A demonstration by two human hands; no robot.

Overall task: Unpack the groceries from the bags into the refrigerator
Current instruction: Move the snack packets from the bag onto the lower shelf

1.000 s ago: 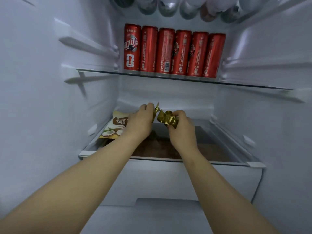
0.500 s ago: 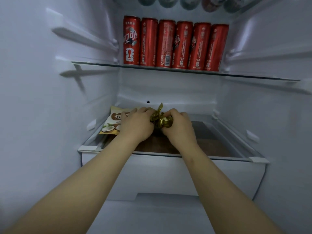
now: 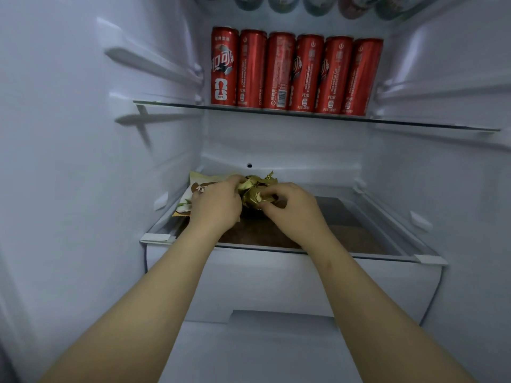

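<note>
Mid-task: six red cans (image 3: 296, 73) shelved at upper centre; left hand (image 3: 218, 201) and right hand (image 3: 290, 207) both pinch a gold foil packet (image 3: 255, 193) over the lower shelf (image 3: 359, 241); bags unseen.

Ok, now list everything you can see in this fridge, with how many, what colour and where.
red cans: six, red, upright in a row on the upper glass shelf
containers: count unclear, cut off at the top edge, one level up
gold foil packet: one, gold, crumpled, above the lower glass shelf
coconut snack packet: one, cream and brown, lower shelf's left, partly behind the left hand
drawer: one, white, below the lower shelf
left hand: one, grips the foil packet's left side
right hand: one, pinches its right side
</note>
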